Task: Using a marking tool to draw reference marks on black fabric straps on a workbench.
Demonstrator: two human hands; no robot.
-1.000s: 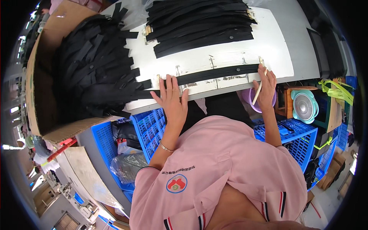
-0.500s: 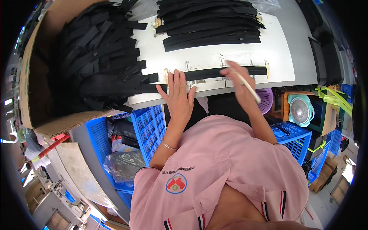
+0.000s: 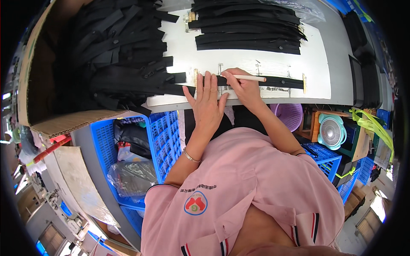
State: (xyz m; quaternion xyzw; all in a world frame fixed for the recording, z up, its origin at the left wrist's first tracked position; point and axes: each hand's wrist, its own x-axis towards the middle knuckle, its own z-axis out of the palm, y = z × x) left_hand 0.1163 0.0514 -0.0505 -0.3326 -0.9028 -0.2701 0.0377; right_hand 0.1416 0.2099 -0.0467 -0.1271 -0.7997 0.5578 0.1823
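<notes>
A long black zipper (image 3: pixel 279 81) lies straight across the white board (image 3: pixel 316 64), between two small strips of yellowish tape. My left hand (image 3: pixel 208 96) rests flat on its left end, fingers stretched out. Close beside it, my right hand (image 3: pixel 243 87) is closed on a slim white marking pen (image 3: pixel 255 78) in a writing grip. The pen's tip end is at the zipper, just right of my left fingers; the exact contact is hidden. Short dark lines are drawn on the board above and below the zipper. Farther back lies a row of several black zippers (image 3: pixel 247 25).
A cardboard box (image 3: pixel 77 121) heaped with black zippers (image 3: pixel 115 51) stands at the left, some ends hanging over the board. Below the table edge are blue crates (image 3: pixel 166 141), a purple basket (image 3: pixel 287 115) and a small turquoise fan (image 3: pixel 332 131).
My right hand has moved left with the pen, from the middle of the zipper to beside my left hand. The pen has swung round to lie nearly level. The view has shifted slightly.
</notes>
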